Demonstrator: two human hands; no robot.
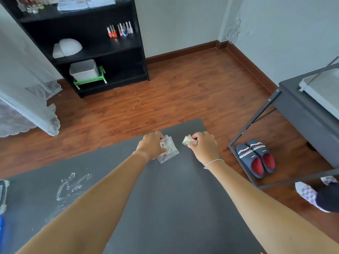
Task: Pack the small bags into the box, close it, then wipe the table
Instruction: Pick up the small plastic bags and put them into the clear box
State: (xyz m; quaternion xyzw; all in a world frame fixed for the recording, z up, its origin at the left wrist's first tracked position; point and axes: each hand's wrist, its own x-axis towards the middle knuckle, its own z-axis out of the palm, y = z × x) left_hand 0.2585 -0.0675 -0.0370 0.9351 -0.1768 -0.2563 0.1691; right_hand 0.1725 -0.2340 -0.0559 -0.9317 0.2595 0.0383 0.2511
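Both arms reach to the far right corner of the dark grey table [179, 195]. My left hand [151, 144] grips a small stack of clear plastic bags [169, 151] that fans out over the tabletop. My right hand [204, 144] pinches one small bag with pale yellowish contents [187, 140] just to the right of the stack. The two hands are a short gap apart. No box shows clearly; a clear plastic edge [3, 195] pokes in at the far left.
A smear of liquid [72, 186] lies on the table's left part. A black shelf unit [88, 44] stands beyond on the wooden floor. A grey metal-framed table [300, 110] is at the right, with slippers [255, 157] under it. Someone's checkered slipper [308, 195] is at right.
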